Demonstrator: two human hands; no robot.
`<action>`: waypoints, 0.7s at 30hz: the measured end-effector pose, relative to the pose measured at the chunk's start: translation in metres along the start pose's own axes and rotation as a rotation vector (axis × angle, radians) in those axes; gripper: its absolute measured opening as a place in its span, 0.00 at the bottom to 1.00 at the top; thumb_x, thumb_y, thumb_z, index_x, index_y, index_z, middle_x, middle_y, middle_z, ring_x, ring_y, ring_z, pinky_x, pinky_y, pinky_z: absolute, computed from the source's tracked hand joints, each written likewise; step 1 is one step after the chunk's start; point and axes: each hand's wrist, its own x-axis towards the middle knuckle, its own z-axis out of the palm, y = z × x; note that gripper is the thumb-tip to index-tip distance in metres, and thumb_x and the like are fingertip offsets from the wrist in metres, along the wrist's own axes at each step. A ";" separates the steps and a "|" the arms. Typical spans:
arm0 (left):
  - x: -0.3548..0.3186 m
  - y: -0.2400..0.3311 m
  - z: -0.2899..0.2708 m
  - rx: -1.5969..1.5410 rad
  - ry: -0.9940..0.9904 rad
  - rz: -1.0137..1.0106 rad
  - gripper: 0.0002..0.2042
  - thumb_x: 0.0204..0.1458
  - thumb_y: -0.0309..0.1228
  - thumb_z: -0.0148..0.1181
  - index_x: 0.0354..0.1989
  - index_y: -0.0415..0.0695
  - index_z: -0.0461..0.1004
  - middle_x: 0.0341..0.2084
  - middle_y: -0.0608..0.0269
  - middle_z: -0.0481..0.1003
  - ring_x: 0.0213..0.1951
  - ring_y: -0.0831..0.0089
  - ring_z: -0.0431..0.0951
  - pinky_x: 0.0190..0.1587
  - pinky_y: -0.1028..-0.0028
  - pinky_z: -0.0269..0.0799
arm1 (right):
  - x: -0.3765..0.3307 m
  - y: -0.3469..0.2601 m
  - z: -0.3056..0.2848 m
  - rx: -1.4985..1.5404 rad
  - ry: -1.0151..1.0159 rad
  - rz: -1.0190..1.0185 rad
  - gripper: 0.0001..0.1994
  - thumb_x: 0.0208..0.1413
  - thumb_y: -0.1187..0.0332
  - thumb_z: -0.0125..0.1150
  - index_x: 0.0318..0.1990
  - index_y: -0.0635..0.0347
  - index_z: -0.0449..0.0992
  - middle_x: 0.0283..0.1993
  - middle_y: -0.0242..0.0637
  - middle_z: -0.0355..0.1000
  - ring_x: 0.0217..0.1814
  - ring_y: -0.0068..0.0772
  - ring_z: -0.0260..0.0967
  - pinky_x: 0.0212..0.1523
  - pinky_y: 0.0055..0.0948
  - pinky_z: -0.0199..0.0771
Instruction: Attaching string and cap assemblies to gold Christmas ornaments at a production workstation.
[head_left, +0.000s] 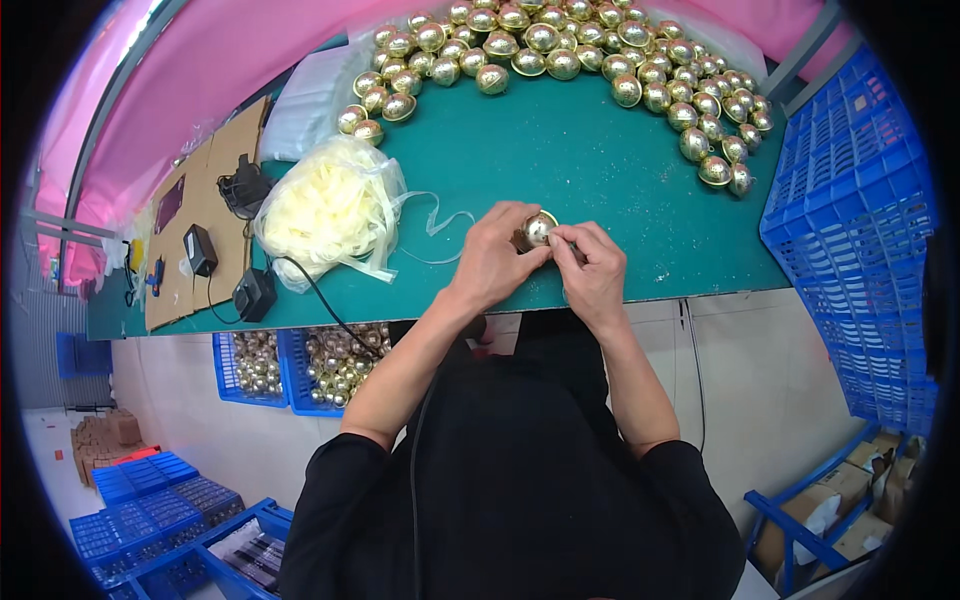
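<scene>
Head view: between the hands, a gold ball ornament (538,231) sits gripped by the left hand (494,252); the right hand (592,265) is pinched closed at its side, contents unclear. Likely light, rigid, slick; best held around its rim.

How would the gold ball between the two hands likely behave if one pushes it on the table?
The gold ball would probably roll, since its body looks round, but the rim around it may make it wobble. Its shiny surface could feel slippery.

green table (480,130) with gold balls (541,38), pale ribbons (335,205) and cardboard (215,165)
</scene>
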 end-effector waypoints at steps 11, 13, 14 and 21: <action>-0.001 0.005 -0.004 -0.063 -0.043 -0.044 0.23 0.48 0.24 0.74 0.55 0.36 0.79 0.48 0.52 0.79 0.36 0.72 0.80 0.36 0.74 0.78 | 0.006 -0.003 0.003 -0.071 0.010 -0.064 0.06 0.57 0.79 0.69 0.41 0.65 0.86 0.34 0.36 0.78 0.29 0.21 0.70 0.27 0.24 0.68; -0.002 0.007 -0.008 -0.151 -0.059 -0.107 0.19 0.51 0.24 0.73 0.53 0.36 0.80 0.50 0.52 0.80 0.32 0.76 0.79 0.33 0.76 0.76 | 0.008 -0.005 0.003 -0.085 0.006 -0.069 0.06 0.57 0.79 0.69 0.42 0.64 0.86 0.34 0.37 0.79 0.30 0.23 0.72 0.29 0.25 0.70; -0.004 0.004 -0.006 -0.151 -0.057 -0.108 0.19 0.51 0.24 0.73 0.53 0.36 0.80 0.50 0.52 0.80 0.32 0.76 0.79 0.33 0.76 0.76 | 0.008 -0.004 0.003 -0.085 0.004 -0.071 0.06 0.57 0.79 0.69 0.42 0.64 0.86 0.34 0.37 0.79 0.30 0.23 0.72 0.29 0.25 0.70; -0.011 -0.007 0.006 -0.482 0.077 -0.286 0.06 0.60 0.24 0.66 0.44 0.36 0.84 0.51 0.56 0.81 0.27 0.83 0.75 0.29 0.80 0.72 | 0.012 -0.007 0.000 -0.068 -0.058 -0.073 0.08 0.57 0.79 0.70 0.44 0.62 0.87 0.33 0.37 0.79 0.32 0.24 0.75 0.31 0.24 0.73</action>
